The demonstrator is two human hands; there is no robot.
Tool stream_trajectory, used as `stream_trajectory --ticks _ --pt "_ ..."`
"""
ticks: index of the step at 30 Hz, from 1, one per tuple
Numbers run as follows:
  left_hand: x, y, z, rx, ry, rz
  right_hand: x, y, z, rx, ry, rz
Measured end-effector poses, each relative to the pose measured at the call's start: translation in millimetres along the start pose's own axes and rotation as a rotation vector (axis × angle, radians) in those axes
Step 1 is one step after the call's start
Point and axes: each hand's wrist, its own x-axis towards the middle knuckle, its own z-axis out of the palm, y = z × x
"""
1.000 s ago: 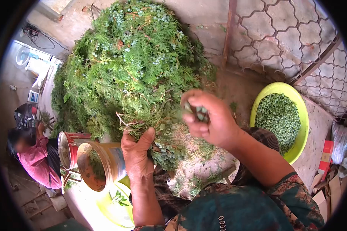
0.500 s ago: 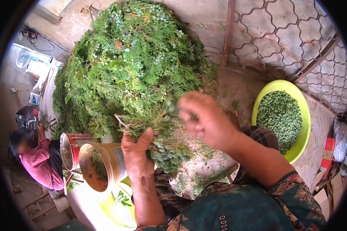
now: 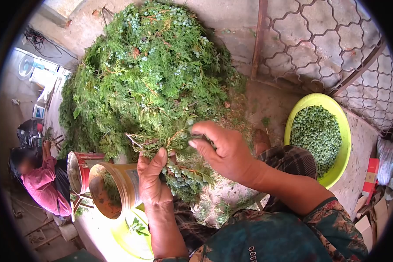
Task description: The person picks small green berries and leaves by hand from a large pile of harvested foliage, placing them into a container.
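Note:
My left hand [image 3: 155,174] is closed round a leafy evergreen sprig [image 3: 172,142] with a pale cut stem end. Below its thumb hangs a clump of small blue-green cones [image 3: 185,177] among scaly leaves. At the sprig's right side is my right hand [image 3: 225,150], its fingers curled and the thumb and index finger bent close to the leaf tips. What lies between those fingers is mostly hidden. Directly beyond both hands rises a big heap of evergreen branches [image 3: 148,78] dotted with the same cones.
A yellow-green basin [image 3: 348,148] of loose cones stands at right, near a wire-mesh panel [image 3: 310,48]. On the left are a brownish bucket [image 3: 129,187], a red bucket [image 3: 76,172] and another yellow basin [image 3: 135,244]. Beyond them sits a person in a pink top [image 3: 46,187].
My right hand has come down and slightly left, to the sprig's side, and is no longer blurred. My left hand, still gripping the sprig, has shifted slightly left.

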Motion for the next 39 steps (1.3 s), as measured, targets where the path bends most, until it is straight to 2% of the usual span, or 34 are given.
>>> stream_trajectory --ticks 8,10,14,16,17,19,24,26,28,30,34,36,37,38,39 --pt "-3.4 -1.5 2.6 -0.047 -0.099 -0.143 3.4 -1.5 6.3 -0.091 0.011 -0.026" --pt "-2.7 -0.5 0.6 -0.066 -0.185 -0.169 3.8 1.8 9.9 -0.049 0.098 -0.129" --pt "-6.0 -1.0 4.6 -0.099 -0.19 -0.196 4.7 1.0 2.1 -0.043 -0.016 -0.097" --pt "-12.9 -0.1 17.1 -0.011 -0.011 -0.167 4.2 0.0 -0.2 -0.07 -0.1 -0.019" --pt "-13.0 -0.3 16.2 -0.009 -0.011 -0.167 5.0 -1.2 -0.1 -0.069 -0.099 -0.018" --pt "-11.9 -1.4 12.9 -0.018 -0.025 -0.199 7.2 -2.9 0.1 0.329 -0.101 0.241" --pt "-5.5 -3.5 1.6 -0.041 -0.084 -0.213 14.5 -9.2 -11.7 0.534 -0.156 0.357" --pt "-7.2 -5.3 3.9 -0.025 -0.1 -0.21 17.2 -16.2 -23.2 0.587 -0.371 0.562" --pt "-9.8 -3.4 12.2 0.043 -0.053 -0.18 17.3 -17.0 -22.4 0.676 -0.376 0.586" --pt "-10.7 0.2 17.7 0.077 -0.046 -0.192 16.7 -13.1 -19.8 0.625 -0.309 0.433" --pt "-7.7 -0.8 9.6 0.073 -0.082 -0.283 11.5 0.3 -10.8 0.477 -0.162 0.339" --pt "-2.7 0.5 -2.7 0.112 0.037 -0.265 23.2 8.7 -25.4 0.183 0.172 0.351" --pt "0.2 3.7 -4.8 0.082 0.05 -0.26 24.7 8.2 -35.7 0.182 0.167 0.362" --pt "3.2 3.3 -11.5 -0.075 0.013 -0.28 28.4 5.9 -48.7 0.63 0.089 0.539" --pt "3.4 3.8 -14.1 -0.079 -0.021 -0.285 30.2 4.4 -53.8 1.083 0.004 0.706"
